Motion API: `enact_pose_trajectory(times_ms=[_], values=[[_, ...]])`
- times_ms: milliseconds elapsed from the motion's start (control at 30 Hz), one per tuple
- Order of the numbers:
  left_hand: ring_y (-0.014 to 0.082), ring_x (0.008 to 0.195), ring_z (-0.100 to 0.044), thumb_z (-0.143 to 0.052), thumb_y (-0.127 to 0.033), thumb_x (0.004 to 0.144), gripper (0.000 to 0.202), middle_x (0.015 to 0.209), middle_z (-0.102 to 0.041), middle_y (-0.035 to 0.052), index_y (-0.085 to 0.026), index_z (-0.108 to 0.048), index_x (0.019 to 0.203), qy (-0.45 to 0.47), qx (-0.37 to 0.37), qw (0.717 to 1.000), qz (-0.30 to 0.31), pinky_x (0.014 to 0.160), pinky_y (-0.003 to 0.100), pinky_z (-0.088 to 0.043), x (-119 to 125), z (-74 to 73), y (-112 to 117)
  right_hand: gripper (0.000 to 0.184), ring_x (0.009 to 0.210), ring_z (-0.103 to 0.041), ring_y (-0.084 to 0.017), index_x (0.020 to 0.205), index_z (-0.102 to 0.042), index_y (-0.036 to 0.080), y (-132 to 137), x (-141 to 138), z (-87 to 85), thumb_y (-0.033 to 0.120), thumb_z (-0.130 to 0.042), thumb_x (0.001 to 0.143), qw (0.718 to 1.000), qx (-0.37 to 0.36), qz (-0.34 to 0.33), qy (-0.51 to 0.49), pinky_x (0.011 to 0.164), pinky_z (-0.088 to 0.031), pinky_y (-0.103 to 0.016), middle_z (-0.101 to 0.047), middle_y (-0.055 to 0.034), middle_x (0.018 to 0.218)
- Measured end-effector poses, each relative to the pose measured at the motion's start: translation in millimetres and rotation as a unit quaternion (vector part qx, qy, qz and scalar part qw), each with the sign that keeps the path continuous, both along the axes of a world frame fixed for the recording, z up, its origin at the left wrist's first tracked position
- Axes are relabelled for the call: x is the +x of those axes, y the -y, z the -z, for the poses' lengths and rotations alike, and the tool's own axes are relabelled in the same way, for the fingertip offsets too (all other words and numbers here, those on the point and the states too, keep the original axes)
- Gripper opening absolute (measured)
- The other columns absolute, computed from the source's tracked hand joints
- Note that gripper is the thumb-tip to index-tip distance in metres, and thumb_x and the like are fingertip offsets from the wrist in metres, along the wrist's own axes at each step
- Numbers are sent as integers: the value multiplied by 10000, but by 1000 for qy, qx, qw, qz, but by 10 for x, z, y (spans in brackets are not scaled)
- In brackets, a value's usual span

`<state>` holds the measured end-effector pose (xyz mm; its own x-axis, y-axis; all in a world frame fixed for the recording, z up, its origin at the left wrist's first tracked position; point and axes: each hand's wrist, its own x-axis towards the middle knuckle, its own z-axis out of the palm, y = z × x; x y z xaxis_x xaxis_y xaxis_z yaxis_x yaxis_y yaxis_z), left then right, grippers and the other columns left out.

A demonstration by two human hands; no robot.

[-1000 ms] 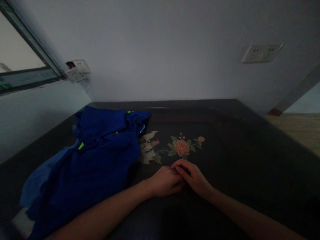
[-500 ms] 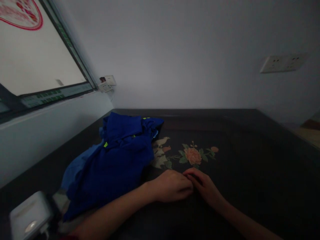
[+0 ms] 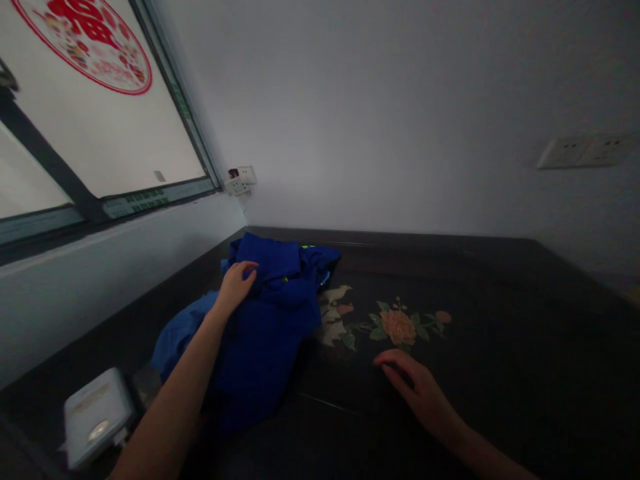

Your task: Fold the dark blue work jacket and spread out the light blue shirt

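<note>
A crumpled dark blue garment [image 3: 273, 333], with small yellow-green bits on it, lies on the dark tabletop [image 3: 500, 373]. Over its upper left part is my left hand [image 3: 238, 288], fingers loosely curved with a gap at the thumb; whether it touches the cloth I cannot tell. A lighter blue cloth [image 3: 185, 323] shows beneath the garment on the left, partly behind my left forearm. My right hand [image 3: 413, 387] rests at the table's middle, just below the printed flower [image 3: 399, 327], its fingers loosely bent, thumb slightly apart, nothing held.
A white box-like device [image 3: 97, 417] sits at the lower left, beside my left forearm. A window [image 3: 155, 193] with a red round sticker [image 3: 95, 40] is on the left. Sockets are on the wall at the far corner [image 3: 240, 180] and at the right [image 3: 585, 152].
My left hand has left my right hand and moved up and left to the blue garment. My right hand stays near the flower. The view has shifted left and up.
</note>
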<state>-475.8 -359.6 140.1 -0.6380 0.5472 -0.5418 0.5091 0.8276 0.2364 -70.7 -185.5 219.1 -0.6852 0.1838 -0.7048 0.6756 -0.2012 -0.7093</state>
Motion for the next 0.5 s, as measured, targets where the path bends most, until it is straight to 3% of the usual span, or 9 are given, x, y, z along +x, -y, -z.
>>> enact_pose_trajectory(times_ms=[100,200,333,500], values=[[271,1129,-535,-512,-273,801,324,1078,-629,106,-168,-635,1081,-64,-46,996,-47,1011,419,-402,-61,140,311,225,1018,-583,-190,1043,-607,238,4,-239,14,318,-418,950,998,10,-39,-46,878,-467,-331,-626,-60,1089],[318,1230,-470,-541,-312,809,415,1188,-576,152,-162,-588,1193,-78,-94,989,-87,1034,468,-370,-43,235,465,237,1077,-554,-192,1130,-582,242,0,-711,188,261,-467,924,989,49,-71,-120,921,-451,-343,-603,-60,1160],[319,1306,-411,-552,-322,831,541,1313,-505,189,-130,-464,1330,-23,-106,982,-153,1055,465,-349,-71,314,534,310,1126,-519,-212,1176,-566,222,26,-1521,725,216,-541,867,972,138,-65,-177,1003,-389,-393,-598,-77,1167],[294,1239,-507,-569,-311,840,597,1306,-531,225,-82,-390,1362,11,-109,975,-191,1010,411,-414,-174,404,638,617,1289,-393,-288,1347,-453,193,147,-2294,1432,228,-662,768,971,223,-77,-36,1056,-293,-473,-492,-145,1352]])
